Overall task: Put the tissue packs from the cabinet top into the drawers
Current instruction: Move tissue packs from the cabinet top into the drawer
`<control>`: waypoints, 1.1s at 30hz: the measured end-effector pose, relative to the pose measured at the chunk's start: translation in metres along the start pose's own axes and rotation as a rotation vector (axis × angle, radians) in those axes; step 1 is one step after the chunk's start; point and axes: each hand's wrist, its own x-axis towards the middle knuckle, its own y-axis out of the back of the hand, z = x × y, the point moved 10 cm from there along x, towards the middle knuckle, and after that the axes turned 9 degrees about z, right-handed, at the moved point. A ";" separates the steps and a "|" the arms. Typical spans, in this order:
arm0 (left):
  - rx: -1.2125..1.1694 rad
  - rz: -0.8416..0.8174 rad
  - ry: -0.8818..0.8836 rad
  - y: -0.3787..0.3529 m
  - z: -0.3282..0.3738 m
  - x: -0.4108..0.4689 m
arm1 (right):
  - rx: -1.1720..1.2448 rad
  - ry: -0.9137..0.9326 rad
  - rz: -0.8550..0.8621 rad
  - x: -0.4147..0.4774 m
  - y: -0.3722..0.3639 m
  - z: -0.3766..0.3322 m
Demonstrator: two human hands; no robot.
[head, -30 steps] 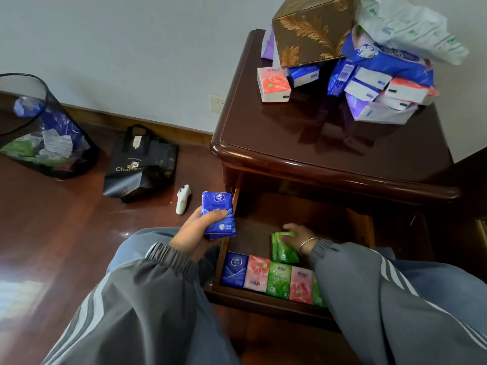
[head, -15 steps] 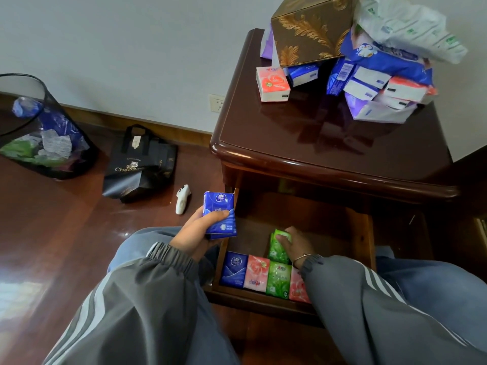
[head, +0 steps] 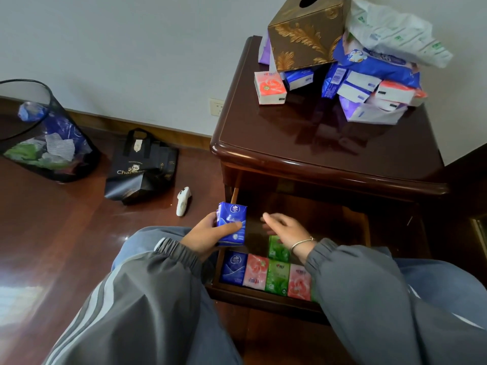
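Placing blue pack (head: 232, 225) in drawer (head: 250, 299)
left hand (head: 205, 239) grips blue pack; right hand (head: 286, 230) open over drawer; seat it upright, touching green pack (head: 278, 249)

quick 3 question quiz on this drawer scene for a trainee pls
1. True or false: the left hand grips a blue tissue pack.
2. Which colour is the leftmost pack in the front row of the drawer? A green, B blue, C pink.
3. What does the right hand hold?

Key
1. True.
2. B.
3. Nothing. It hovers open over the drawer.
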 end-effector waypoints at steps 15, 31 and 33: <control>0.496 -0.171 -0.104 -0.012 -0.024 0.000 | 0.315 -0.134 -0.110 0.007 -0.023 -0.001; 0.772 0.029 0.100 0.018 -0.039 0.014 | -0.342 0.065 -0.044 0.069 -0.068 0.022; 0.742 0.015 0.109 0.016 -0.039 0.013 | -0.466 0.125 -0.012 0.067 -0.065 0.019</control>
